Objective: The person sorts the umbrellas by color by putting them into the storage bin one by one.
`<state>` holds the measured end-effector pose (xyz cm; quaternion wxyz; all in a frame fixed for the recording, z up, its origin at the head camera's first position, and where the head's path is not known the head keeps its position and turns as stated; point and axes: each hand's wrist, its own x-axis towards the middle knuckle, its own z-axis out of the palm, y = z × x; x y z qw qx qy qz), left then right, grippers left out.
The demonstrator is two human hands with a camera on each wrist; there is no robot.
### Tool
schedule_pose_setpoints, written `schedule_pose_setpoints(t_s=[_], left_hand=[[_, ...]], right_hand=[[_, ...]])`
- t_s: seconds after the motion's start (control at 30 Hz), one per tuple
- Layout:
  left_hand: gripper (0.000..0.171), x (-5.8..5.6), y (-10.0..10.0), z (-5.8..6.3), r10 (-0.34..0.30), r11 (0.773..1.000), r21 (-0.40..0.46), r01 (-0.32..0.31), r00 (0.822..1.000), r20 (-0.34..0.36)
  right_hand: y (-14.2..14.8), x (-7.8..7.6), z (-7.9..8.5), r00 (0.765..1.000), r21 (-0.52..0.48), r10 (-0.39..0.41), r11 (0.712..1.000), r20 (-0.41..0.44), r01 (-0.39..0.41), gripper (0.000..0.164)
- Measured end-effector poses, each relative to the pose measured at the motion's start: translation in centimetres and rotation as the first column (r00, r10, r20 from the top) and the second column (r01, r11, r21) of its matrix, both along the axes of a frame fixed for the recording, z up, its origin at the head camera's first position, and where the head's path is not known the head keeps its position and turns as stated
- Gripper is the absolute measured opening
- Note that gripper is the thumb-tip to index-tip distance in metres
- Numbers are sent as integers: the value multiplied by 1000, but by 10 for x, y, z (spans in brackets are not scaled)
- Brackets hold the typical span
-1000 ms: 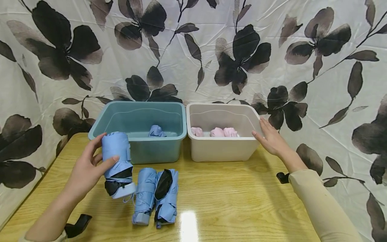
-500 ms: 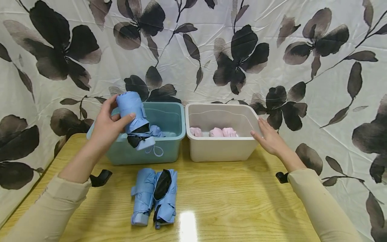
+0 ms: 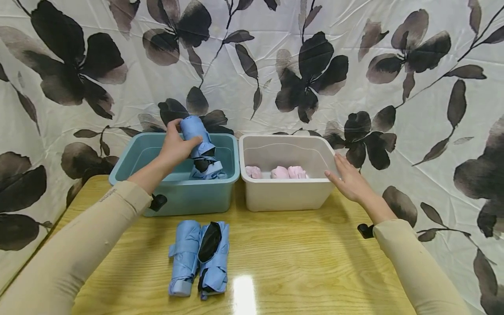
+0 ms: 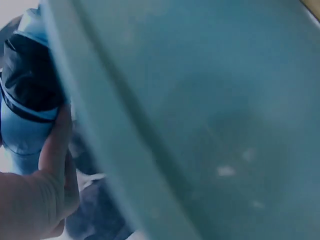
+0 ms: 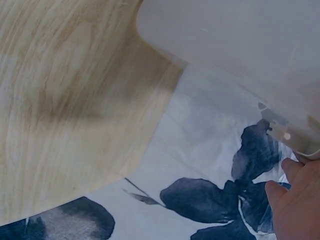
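Observation:
My left hand (image 3: 175, 148) grips a folded blue umbrella (image 3: 194, 134), thumb and fingers around its upper end. The umbrella tilts over the teal bin (image 3: 189, 199), its pale handle lower and toward the right. Behind that handle, another blue umbrella (image 3: 208, 176) lies in the bin, partly hidden. In the left wrist view the bin's wall (image 4: 210, 100) fills most of the frame. My right hand (image 3: 351, 180) rests on the right rim of the off-white bin (image 3: 289, 197), fingers straight. Several pink bundles (image 3: 280, 172) lie inside that bin.
Two folded blue umbrellas (image 3: 185, 258) lie side by side on the wooden table (image 3: 299, 253), in front of the teal bin. The bins stand next to each other against a floral cloth (image 3: 252, 65). The table's edge (image 5: 160, 117) shows beneath the off-white bin.
My left hand has carried the umbrella up from the table's left side, rightward and over the teal bin. My right hand stays on the off-white bin's rim.

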<state>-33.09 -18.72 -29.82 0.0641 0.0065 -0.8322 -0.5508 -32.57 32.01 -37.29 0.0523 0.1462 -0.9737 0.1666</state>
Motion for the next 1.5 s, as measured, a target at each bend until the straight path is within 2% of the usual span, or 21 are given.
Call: schedule_pose_setpoints(t_s=[0.17, 0.37, 0.47, 0.57, 0.7, 0.97, 1.1, 1.17, 1.3, 1.37, 1.43, 1.5], left_hand=[[87, -20, 9, -15, -36, 999, -2, 36, 995, 94], [86, -32, 17, -29, -116, 990, -59, 128, 978, 175], [86, -36, 20, -33, -169, 979, -77, 190, 961, 217], [86, -41, 22, -38, -225, 962, -89, 258, 935, 272], [86, -47, 28, -46, -265, 939, -124, 320, 906, 331], [85, -56, 38, -59, -272, 926, -146, 348, 883, 383], [77, -57, 39, -60, -291, 907, -172, 384, 868, 402], [72, -56, 40, -60, -312, 891, -183, 415, 854, 417], [65, -56, 40, -60, -407, 855, -122, 505, 798, 445], [65, -57, 41, -62, -447, 840, -89, 535, 776, 445], [64, -58, 42, -64, -458, 839, -72, 540, 771, 443], [63, -58, 43, -66, -451, 844, -77, 531, 780, 434]], right_hand=[[-1, -1, -1, 1000, -11, 6, 1000, -1, -6, 86], [-1, -3, -2, 1000, -14, 9, 1000, -12, -9, 85], [-3, -5, -1, 1000, -18, 16, 1000, -23, -17, 85], [-4, -6, -1, 999, -19, 23, 1000, -30, -23, 84], [-3, -7, 0, 999, -15, 28, 999, -39, -29, 83], [-1, -8, -1, 999, -24, 25, 999, -38, -26, 85], [1, -6, -1, 999, -29, 18, 999, -42, -19, 84], [1, -6, 0, 999, -30, 15, 999, -45, -17, 84], [2, -6, 0, 999, -24, 10, 1000, -40, -11, 84], [3, -6, -1, 1000, -23, 8, 1000, -29, -9, 84], [3, -6, -2, 1000, -23, 6, 1000, -16, -6, 84], [4, -6, -3, 1000, -22, 4, 1000, -9, -4, 84]])
